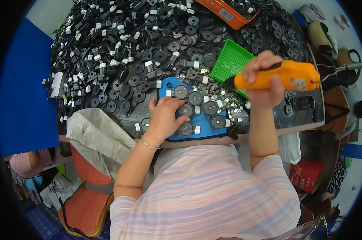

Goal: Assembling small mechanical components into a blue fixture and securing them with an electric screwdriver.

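My right hand (pixel 265 76) is wrapped round an orange electric screwdriver (pixel 291 76), raised over the right of the table, its dark tip pointing left. Low on a blue mat (pixel 207 127), my left hand (pixel 165 116) has its fingers spread, with thumb and fingertips at the edge of a round black caster part (pixel 185 110). More such discs with white tabs lie on the mat, among them one disc (pixel 218 122) at its right and another disc (pixel 181 92) at its top. Small shiny metal pieces (pixel 225 98) are strewn beside and on the mat.
Heaps of black parts with white tabs (pixel 109 44) cover the far table. A green basket (pixel 231 60) stands behind the screwdriver, an orange tray (pixel 229 14) farther back. Grey cloth (pixel 99 128) hangs over the near left edge. A metal hook (pixel 331 72) joins the screwdriver's rear end.
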Tool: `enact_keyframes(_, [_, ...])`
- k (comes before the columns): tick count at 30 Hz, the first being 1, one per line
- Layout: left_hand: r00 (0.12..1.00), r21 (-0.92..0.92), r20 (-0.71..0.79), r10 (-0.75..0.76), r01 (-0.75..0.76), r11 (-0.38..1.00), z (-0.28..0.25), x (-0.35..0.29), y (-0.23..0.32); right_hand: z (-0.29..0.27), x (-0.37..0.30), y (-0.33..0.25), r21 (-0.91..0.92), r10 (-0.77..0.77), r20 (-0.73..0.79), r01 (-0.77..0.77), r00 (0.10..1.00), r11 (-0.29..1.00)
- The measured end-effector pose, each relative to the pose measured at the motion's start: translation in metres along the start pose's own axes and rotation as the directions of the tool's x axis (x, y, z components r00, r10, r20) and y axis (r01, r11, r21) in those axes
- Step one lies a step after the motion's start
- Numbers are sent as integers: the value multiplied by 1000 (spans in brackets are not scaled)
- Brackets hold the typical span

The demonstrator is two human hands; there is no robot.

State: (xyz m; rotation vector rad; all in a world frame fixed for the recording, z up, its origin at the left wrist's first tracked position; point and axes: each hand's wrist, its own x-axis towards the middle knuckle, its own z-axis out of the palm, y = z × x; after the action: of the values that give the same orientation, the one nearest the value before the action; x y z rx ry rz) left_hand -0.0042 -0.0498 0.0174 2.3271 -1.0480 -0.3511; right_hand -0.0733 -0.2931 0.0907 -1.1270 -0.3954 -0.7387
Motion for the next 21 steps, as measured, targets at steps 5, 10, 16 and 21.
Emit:
enact_keyframes(5, [998,-12,31,61,-60,998,-3,0,-7,53,-29,19,-60,249,171,-242,953,968])
enact_keyframes(10, [997,-27,15,74,-74,997,-1,-2,-11,70,-27,30,-100,334,170,-321,927,942])
enact_keyframes(16, [998,-22,4,69,-68,997,2,0,-13,72,-30,42,-135,350,230,-327,908,935])
enact_keyframes(21, [994,18,-3,113,-112,993,1,3,-15,72,-25,55,-282,152,407,-34,901,959])
